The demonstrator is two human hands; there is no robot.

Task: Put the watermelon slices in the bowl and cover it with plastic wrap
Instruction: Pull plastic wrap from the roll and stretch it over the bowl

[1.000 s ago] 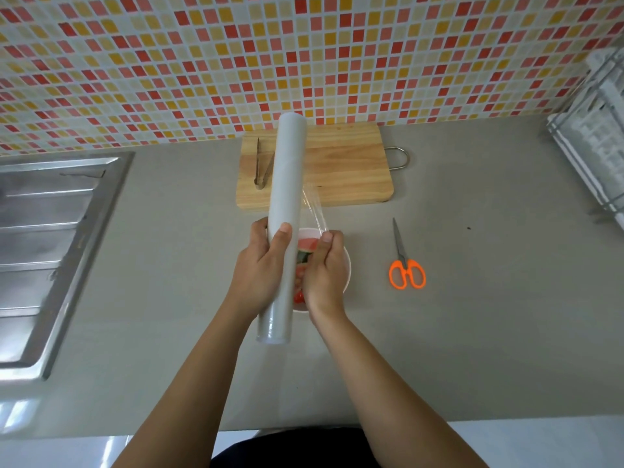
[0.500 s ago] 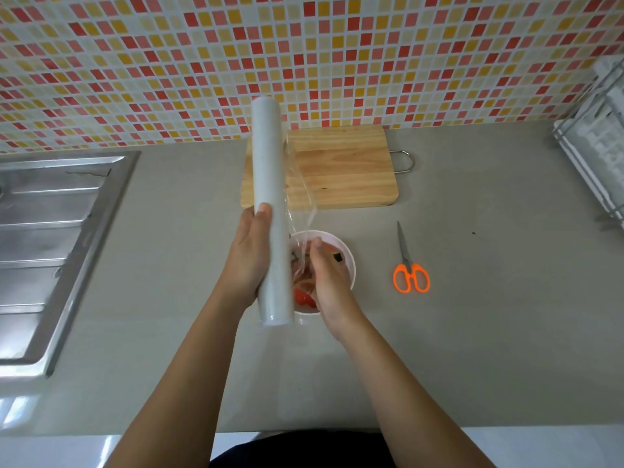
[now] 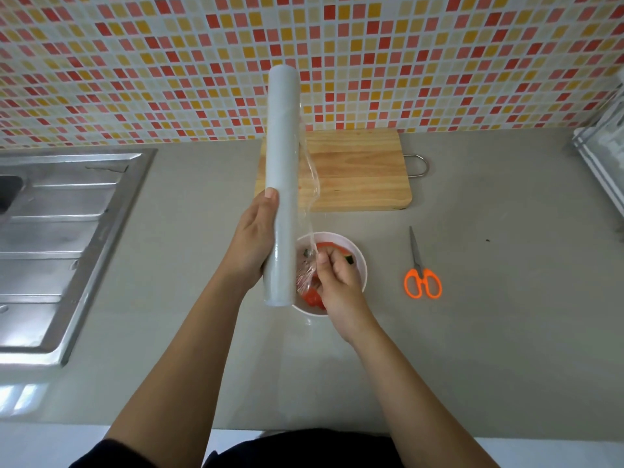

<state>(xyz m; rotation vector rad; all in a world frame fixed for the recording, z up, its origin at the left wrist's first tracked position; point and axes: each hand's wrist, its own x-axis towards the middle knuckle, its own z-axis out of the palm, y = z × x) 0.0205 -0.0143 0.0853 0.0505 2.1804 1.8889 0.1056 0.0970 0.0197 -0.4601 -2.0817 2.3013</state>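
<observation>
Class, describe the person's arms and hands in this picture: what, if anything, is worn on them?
The left hand and right hand are bare: no gloves, rings, watch or bracelet show. Both forearms are uncovered. A dark sleeve covers the left upper arm at the frame's bottom edge; no sleeve shows on the right arm.

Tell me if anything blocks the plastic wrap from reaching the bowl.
Nothing visible does. The right hand pinches the film over the open bowl; the left hand holds the roll beside it. The scissors lie apart, to the right.
</observation>
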